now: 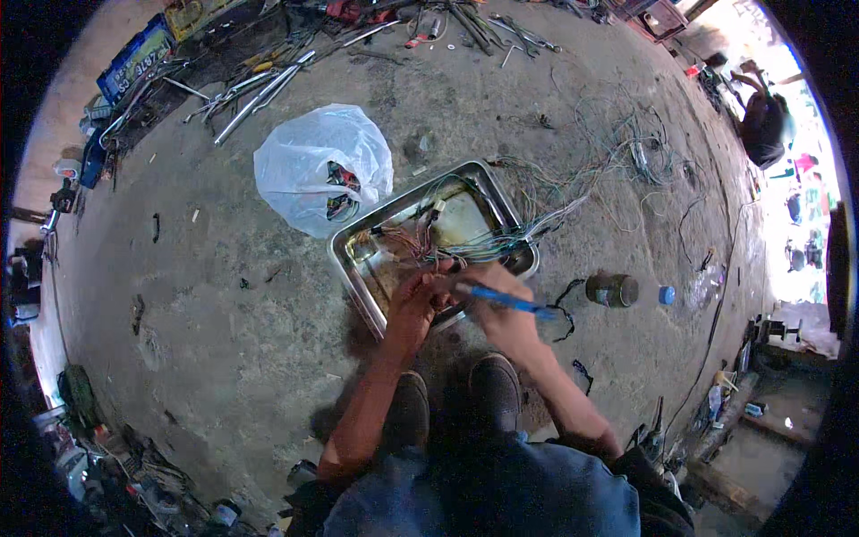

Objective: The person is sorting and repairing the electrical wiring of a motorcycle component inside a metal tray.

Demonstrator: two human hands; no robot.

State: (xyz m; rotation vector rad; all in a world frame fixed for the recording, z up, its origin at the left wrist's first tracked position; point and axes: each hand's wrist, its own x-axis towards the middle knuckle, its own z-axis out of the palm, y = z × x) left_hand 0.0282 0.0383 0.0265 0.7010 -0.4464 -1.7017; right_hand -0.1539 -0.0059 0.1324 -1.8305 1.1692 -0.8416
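A rectangular steel tray [351,266] holds bundles of coloured wires [414,235] and shallow murky liquid. Over its near part, my left hand [413,304] is closed on a small part at the end of the wires, too small to make out clearly. My right hand [503,318], blurred, grips a blue-handled tool [523,304] whose pale tip points left, close by my left fingers. More loose wires [626,166] trail over the tray's right rim onto the concrete floor.
A white plastic bag [295,161] with wiring inside lies beyond the tray. A jar [611,289] and blue cap [667,295] stand to the right. Spanners and metal tools [268,85] line the back; clutter edges both sides, with a step [761,456] at lower right.
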